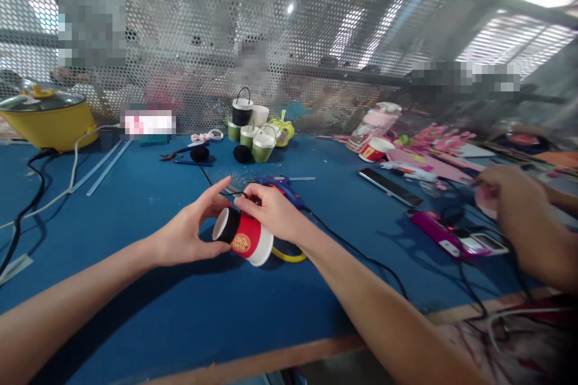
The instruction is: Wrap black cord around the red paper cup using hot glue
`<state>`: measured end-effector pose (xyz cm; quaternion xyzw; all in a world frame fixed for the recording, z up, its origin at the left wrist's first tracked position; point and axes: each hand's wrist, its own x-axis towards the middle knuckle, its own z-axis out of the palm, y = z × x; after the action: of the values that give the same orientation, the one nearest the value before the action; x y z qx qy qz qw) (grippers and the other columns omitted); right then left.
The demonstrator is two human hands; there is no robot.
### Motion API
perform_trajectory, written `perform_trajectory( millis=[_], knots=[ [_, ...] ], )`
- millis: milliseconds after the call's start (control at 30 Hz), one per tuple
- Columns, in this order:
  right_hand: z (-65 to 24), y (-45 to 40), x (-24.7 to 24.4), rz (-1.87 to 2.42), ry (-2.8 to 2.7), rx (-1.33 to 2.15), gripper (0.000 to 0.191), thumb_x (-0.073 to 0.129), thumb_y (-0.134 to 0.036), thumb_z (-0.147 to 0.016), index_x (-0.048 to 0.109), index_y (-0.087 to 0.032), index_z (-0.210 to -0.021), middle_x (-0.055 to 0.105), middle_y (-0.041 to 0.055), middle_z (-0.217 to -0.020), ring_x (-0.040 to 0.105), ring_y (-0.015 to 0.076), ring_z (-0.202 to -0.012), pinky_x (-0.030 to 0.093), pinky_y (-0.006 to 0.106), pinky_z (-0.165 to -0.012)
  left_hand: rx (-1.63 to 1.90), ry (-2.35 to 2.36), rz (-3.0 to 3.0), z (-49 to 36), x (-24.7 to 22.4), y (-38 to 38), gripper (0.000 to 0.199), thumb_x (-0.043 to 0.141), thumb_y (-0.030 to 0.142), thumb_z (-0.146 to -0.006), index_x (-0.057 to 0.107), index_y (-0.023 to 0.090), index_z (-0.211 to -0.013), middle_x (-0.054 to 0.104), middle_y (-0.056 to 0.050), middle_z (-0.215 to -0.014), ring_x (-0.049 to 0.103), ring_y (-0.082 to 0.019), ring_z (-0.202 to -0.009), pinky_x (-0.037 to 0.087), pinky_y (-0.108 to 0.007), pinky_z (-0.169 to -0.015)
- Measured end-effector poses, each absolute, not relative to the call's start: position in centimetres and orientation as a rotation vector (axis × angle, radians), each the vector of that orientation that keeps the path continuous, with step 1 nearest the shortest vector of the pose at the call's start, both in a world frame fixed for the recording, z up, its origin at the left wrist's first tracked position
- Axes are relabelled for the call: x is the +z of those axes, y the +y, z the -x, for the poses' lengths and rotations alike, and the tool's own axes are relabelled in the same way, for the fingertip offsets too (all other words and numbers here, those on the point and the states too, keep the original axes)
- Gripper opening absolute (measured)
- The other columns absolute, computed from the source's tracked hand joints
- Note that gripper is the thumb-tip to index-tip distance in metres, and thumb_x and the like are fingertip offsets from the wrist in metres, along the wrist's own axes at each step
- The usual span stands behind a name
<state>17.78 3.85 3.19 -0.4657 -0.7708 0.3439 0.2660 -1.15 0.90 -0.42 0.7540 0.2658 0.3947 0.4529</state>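
Observation:
A paper cup (258,240) with a red band, a gold emblem and a black section near its left end is tilted on its side above the blue table. My left hand (192,225) curves round the cup's left end, thumb against its lower side and fingers above. Pinched at the cup's upper side is a thin black cord, in my right hand (266,207); the exact grip is partly hidden. Just behind my right hand lies a blue glue gun (289,191). A yellow ring (289,257) shows partly behind the cup and my right wrist.
Small green and black buckets (263,145) stand at the back, near pliers (174,155). A yellow pot (49,120) is back left. To the right are a phone (391,187), a purple power strip (456,234), a red cup (377,148) and another person's hand (510,204).

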Motion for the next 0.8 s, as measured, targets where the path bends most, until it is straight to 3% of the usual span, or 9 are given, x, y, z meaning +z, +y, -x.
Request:
perform_trajectory(
  millis=[300, 500, 800],
  knots=[
    [-17.7, 3.3, 2.6, 1.247, -2.233, 0.867, 0.024, 0.038, -0.033, -0.091, 0.036, -0.021, -0.071, 0.048, -0.0021, -0.069, 0.046, 0.0128, -0.065, 0.034, 0.027, -0.059, 0.959, 0.626, -1.964, 1.3, -0.7, 1.0, 0.09, 0.065, 0.01, -0.073, 0.013, 0.033, -0.143, 0.05, -0.007, -0.124, 0.048, -0.025, -0.118, 0.037, -0.046, -0.105],
    [-17.4, 2.6, 2.8, 1.337, -2.199, 0.732, 0.024, 0.037, -0.035, -0.092, 0.033, -0.022, -0.071, 0.045, -0.0039, -0.06, 0.045, 0.0129, -0.057, 0.031, 0.026, -0.054, 0.882, 0.737, -1.996, 1.4, -0.1, 1.0, 0.092, 0.066, 0.012, -0.072, 0.012, 0.03, -0.144, 0.047, -0.01, -0.129, 0.043, -0.028, -0.124, 0.031, -0.05, -0.108],
    [-16.5, 1.5, 2.6, 1.341, -2.316, 0.371, 0.02, 0.043, -0.025, -0.09, 0.035, -0.022, -0.071, 0.049, 0.0005, -0.068, 0.046, 0.0139, -0.057, 0.027, 0.027, -0.053, 0.804, 0.909, -1.656, 1.0, 0.5, 0.8, 0.091, 0.07, 0.033, -0.07, 0.014, 0.022, -0.142, 0.055, -0.008, -0.105, 0.057, -0.022, -0.092, 0.046, -0.041, -0.085]
  ],
)
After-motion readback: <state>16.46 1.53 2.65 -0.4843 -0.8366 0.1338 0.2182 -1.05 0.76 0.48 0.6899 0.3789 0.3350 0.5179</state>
